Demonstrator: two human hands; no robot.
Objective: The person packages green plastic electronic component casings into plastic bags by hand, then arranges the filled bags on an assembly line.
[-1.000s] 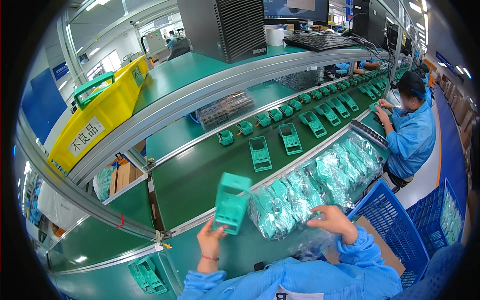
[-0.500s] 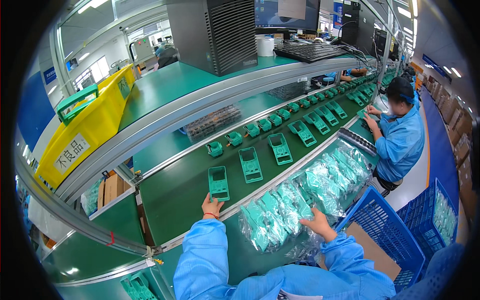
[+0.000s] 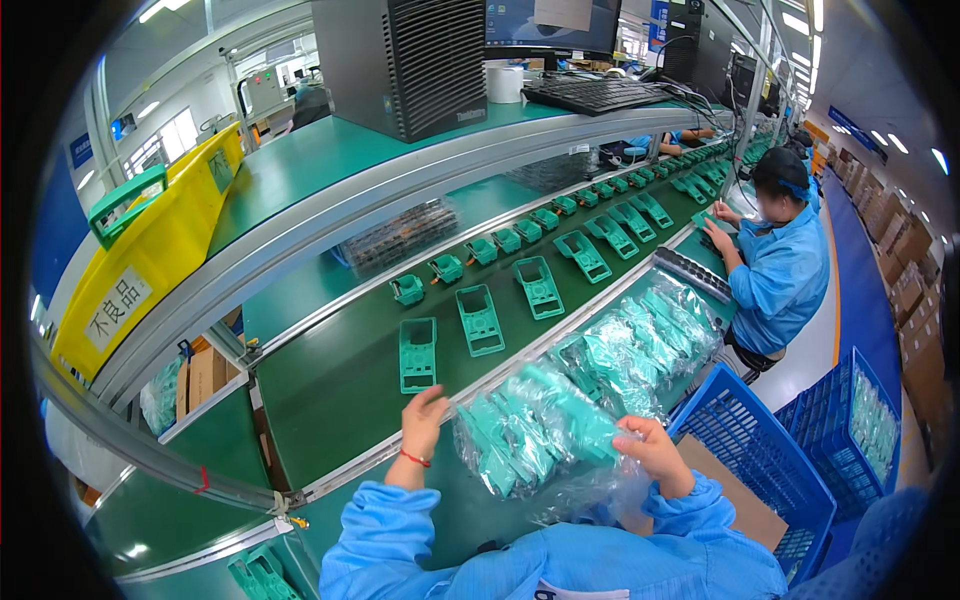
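My right hand (image 3: 655,450) grips one end of a green plastic housing in a clear bag (image 3: 578,412), lifted at a slant over the other bagged housings (image 3: 500,440) on the near bench. Fingers stretched and a little apart, my left hand (image 3: 424,432) holds nothing. It hovers at the belt's near edge, just below the closest bare green housing (image 3: 418,352). That housing lies flat on the green conveyor belt (image 3: 330,420), first in a row of similar ones. Behind them runs a row of small green box-shaped parts (image 3: 407,289).
A blue crate (image 3: 765,450) with cardboard stands at my right, beside stacked crates (image 3: 865,420) of bagged parts. Beyond, a co-worker in blue (image 3: 785,255) handles a green part. A metal-framed shelf (image 3: 400,175) spans above the belt, carrying a yellow bin (image 3: 150,260) and a computer.
My left hand has let go of the closest housing and drawn back from it. My right hand has raised a bagged housing off the pile. The whole view has shifted slightly.
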